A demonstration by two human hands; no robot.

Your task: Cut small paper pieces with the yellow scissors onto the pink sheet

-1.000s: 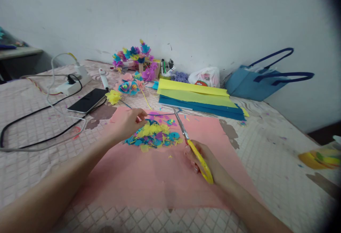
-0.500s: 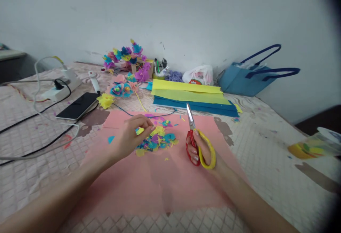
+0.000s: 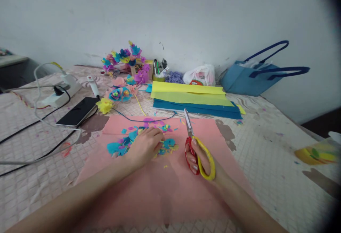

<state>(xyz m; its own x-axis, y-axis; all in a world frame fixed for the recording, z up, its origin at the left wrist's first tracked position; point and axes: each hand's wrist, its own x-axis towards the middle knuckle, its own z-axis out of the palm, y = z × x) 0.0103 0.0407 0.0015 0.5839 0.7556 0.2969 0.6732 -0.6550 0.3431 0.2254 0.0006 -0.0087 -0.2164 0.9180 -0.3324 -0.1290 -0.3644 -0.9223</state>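
My left hand [image 3: 147,145] rests with bent fingers on a pile of small paper scraps [image 3: 121,147] in blue, yellow and purple. Its fingertips are down at the right part of the pile, and whatever is between them is hidden. In my right hand [image 3: 201,156] is a pair of scissors [image 3: 189,124] with one red and one yellow handle loop. The blades are together and point away from me. A large pink sheet of paper [image 3: 133,194] lies beneath the scraps and both hands.
Folded yellow and blue paper [image 3: 191,96] lies behind the pink sheet. Paper flowers [image 3: 105,105], a phone [image 3: 77,111] and a power strip [image 3: 62,92] with cables are on the left. A blue bag [image 3: 243,78] stands at the back right; a plastic cup [image 3: 315,152] is on the right.
My left hand has moved right and down onto the scraps, uncovering blue scraps on the left of the pile. My right hand keeps hold of the scissors, slightly lower in view.
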